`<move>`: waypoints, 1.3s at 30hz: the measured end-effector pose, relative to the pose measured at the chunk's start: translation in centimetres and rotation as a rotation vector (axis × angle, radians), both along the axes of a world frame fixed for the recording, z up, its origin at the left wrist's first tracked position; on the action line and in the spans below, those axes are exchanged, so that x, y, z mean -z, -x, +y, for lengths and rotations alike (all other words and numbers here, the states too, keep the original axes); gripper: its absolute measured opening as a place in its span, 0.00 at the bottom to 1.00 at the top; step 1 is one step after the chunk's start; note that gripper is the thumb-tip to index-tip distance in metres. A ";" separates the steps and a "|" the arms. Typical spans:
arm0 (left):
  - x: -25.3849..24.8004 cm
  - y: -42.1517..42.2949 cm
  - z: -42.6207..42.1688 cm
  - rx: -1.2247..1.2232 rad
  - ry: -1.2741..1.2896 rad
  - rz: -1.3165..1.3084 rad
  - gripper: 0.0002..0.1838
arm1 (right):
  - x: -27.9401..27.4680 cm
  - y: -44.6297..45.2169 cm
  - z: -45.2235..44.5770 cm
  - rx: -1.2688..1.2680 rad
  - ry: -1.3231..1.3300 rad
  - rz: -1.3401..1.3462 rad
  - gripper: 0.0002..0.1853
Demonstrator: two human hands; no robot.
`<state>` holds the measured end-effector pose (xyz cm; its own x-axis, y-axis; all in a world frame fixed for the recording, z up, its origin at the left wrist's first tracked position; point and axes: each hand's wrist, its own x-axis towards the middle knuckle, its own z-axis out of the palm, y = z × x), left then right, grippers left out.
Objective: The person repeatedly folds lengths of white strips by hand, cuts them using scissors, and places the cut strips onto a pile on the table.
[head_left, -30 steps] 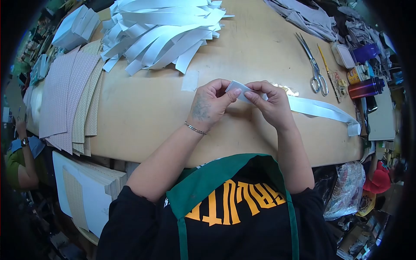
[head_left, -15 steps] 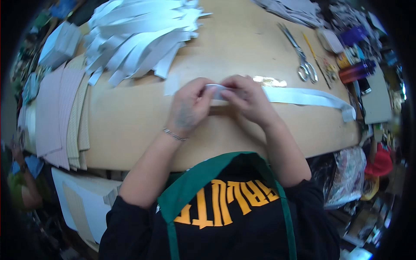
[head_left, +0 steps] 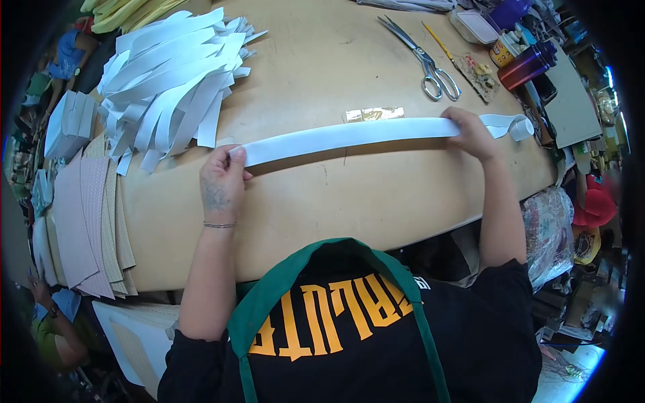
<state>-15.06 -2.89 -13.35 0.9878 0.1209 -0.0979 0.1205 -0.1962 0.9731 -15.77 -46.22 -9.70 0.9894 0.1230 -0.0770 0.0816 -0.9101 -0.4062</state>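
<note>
A long white strip (head_left: 349, 136) stretches taut across the wooden table (head_left: 302, 215). My left hand (head_left: 224, 183) pinches its left end between thumb and fingers. Farther right, my right hand (head_left: 471, 134) grips the same strip. Beyond that hand the strip runs on to a small loose roll (head_left: 521, 128) at the table's right. Behind the strip's middle lies a shiny gold-coloured piece (head_left: 374, 114). A large pile of white strips (head_left: 175, 80) rests up and to the left of my left hand.
Scissors (head_left: 430, 69), a yellow-handled tool (head_left: 438, 40) and a dark bottle (head_left: 529, 65) are at the back right. Patterned sheets (head_left: 84, 221) and a white stack (head_left: 70, 124) occupy the left side. Other people show at the far left, one by a raised arm (head_left: 62, 322).
My hands, earlier close together at the strip's end, have moved wide apart, left and right, and the strip is now stretched between them. The camera view has shifted to the right.
</note>
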 end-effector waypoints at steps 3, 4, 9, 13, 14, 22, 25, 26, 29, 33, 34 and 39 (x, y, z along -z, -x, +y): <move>-0.2 0.5 -1.9 0.053 -0.030 -0.015 0.10 | -0.7 -0.3 -1.1 0.091 0.100 0.110 0.22; -0.3 0.5 -2.1 0.052 -0.029 -0.015 0.10 | -1.6 -0.2 -0.1 0.059 0.178 0.070 0.24; -0.1 0.5 -1.6 0.064 -0.001 -0.015 0.10 | 0.3 -1.5 12.7 -0.338 -0.128 -0.469 0.28; -1.4 0.9 -2.0 0.073 0.166 0.014 0.09 | 3.1 -2.2 24.0 -0.530 -0.444 -0.400 0.18; -1.1 0.5 -1.5 0.101 0.098 0.043 0.09 | 3.6 -2.6 24.8 -0.544 -0.516 -0.338 0.16; -1.3 0.5 -0.9 0.124 0.282 0.082 0.14 | 4.0 -2.7 25.0 -0.390 -0.635 -0.312 0.15; -1.2 0.6 -0.9 0.091 0.386 0.077 0.15 | 3.4 -2.6 25.6 -0.393 -0.646 -0.327 0.14; -1.1 0.5 -0.8 0.097 0.378 0.080 0.15 | 3.3 -2.6 25.8 -0.397 -0.647 -0.341 0.14; -1.1 0.4 -0.5 0.108 0.346 0.093 0.15 | 3.6 -3.0 26.1 -0.425 -0.624 -0.344 0.13; -1.4 0.4 0.4 0.072 0.303 0.132 0.13 | 3.8 -3.4 27.1 -0.492 -0.539 -0.417 0.12; -1.0 0.4 0.9 0.062 0.298 0.141 0.13 | 3.8 -3.7 27.6 -0.514 -0.493 -0.439 0.11; 1.9 0.4 4.3 -0.011 -0.391 -0.364 0.08 | 3.8 -5.2 28.0 -0.577 -0.346 -0.441 0.09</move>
